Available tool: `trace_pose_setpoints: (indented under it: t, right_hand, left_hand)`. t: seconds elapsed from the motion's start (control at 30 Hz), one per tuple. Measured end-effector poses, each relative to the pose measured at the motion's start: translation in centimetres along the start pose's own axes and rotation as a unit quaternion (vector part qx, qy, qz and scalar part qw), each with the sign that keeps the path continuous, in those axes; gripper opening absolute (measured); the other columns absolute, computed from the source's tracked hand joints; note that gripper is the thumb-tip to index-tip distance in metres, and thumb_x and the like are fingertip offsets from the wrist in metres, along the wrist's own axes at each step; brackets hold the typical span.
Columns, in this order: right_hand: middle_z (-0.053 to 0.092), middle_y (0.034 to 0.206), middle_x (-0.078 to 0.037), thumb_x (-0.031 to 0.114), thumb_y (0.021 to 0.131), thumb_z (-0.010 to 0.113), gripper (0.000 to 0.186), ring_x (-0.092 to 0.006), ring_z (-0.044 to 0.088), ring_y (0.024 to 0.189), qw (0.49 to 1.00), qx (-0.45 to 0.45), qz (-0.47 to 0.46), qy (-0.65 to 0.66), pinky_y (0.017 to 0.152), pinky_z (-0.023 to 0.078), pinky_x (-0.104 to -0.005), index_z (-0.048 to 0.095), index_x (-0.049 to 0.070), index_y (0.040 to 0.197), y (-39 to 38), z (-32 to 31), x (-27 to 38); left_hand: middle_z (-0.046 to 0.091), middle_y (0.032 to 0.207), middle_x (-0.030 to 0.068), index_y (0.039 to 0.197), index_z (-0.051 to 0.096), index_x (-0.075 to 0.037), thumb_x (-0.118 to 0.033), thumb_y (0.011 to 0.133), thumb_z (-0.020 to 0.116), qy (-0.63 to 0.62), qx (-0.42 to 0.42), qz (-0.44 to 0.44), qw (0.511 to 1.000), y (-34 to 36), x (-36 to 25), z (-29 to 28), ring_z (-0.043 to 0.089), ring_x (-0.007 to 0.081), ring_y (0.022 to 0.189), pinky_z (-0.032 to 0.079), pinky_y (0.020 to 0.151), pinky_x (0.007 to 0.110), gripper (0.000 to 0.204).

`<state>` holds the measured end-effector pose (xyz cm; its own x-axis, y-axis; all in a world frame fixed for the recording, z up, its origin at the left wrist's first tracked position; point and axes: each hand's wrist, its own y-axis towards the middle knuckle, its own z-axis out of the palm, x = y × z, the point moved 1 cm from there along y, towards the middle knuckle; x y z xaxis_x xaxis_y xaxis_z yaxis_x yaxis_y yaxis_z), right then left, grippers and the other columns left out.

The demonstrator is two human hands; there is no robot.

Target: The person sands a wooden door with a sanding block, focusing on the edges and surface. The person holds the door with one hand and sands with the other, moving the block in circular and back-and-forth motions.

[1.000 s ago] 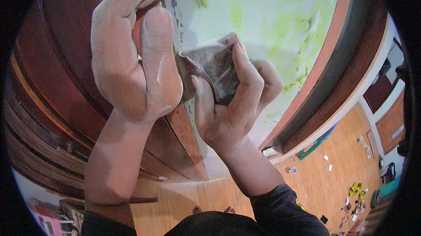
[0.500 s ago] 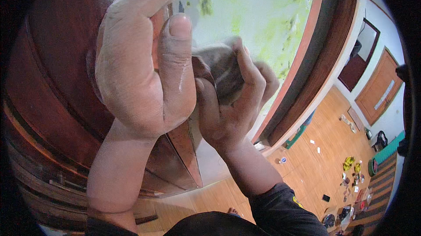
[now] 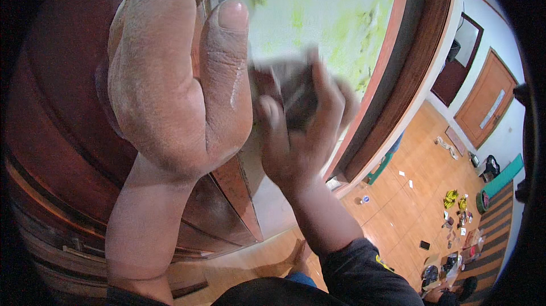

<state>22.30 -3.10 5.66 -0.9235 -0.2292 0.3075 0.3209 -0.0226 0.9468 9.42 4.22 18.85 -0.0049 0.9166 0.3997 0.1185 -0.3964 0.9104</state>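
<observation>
My left hand (image 3: 170, 78) is large in view at the left, close to the camera. Its fingers curve over at the top and its thumb stands apart, with no object visible between them. To its right, my right hand (image 3: 307, 141) grips a dark grey folded sheet with a reddish-brown side (image 3: 298, 93), perhaps sandpaper. The sheet is at a pale wall panel (image 3: 318, 16) with yellow-green patches; motion blurs it and the fingertips. Whether my left hand touches the dark red-brown wooden door (image 3: 68, 84) behind it cannot be told.
A brown wooden frame (image 3: 418, 73) curves along the panel's right side. On the tiled floor (image 3: 392, 215) lie a phone (image 3: 425, 245), yellow bundles (image 3: 451, 198) and scattered small items. A person (image 3: 449, 293) is at the lower right, and an orange door (image 3: 480, 98) stands beyond.
My left hand appears slightly higher and further left. My right hand still holds the dark sheet and is now more blurred, its thumb further forward. A leg shows more at the bottom.
</observation>
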Motion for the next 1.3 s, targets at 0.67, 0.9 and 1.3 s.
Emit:
trace_pose_setpoints:
  t: [0.67, 0.9, 1.3]
  right_hand:
    - [0.062, 0.13, -0.017, 0.016, 0.077, 0.088, 0.073, -0.0301, 0.049, 0.107, 0.998, 0.045, 0.032, 0.02, 0.098, 0.04, -0.0419, 0.056, -0.003, 0.14, -8.3, -3.0, -1.1]
    - [0.056, 0.113, -0.012, 0.023, 0.078, 0.088, 0.069, -0.0301, 0.05, 0.105, 0.999, -0.001, -0.011, 0.052, 0.098, 0.037, -0.0428, 0.063, 0.003, 0.139, -0.8, 0.6, -1.1]
    - [0.059, 0.127, -0.017, 0.01, 0.081, 0.081, 0.07, -0.0353, 0.048, 0.118, 0.995, 0.086, 0.047, 0.011, 0.106, 0.039, -0.0435, 0.053, -0.005, 0.143, -4.2, -1.3, -0.7]
  left_hand:
    - [0.063, 0.132, 0.0215, 0.137, 0.053, 0.01, -0.008, 0.108, 0.05, 0.111, 0.087, -0.036, 0.989, -1.1, -2.3, -0.1, 0.063, 0.0263, 0.123, 0.046, 0.111, 0.039, 0.034]
    - [0.064, 0.132, 0.0219, 0.137, 0.053, 0.01, -0.007, 0.108, 0.049, 0.109, 0.071, -0.04, 0.991, -1.2, -2.4, 0.2, 0.063, 0.0272, 0.124, 0.046, 0.111, 0.039, 0.034]
    - [0.063, 0.132, 0.0218, 0.136, 0.053, 0.011, -0.005, 0.107, 0.048, 0.1, 0.055, -0.032, 0.993, -1.7, -2.5, 0.6, 0.062, 0.0276, 0.123, 0.047, 0.11, 0.039, 0.033]
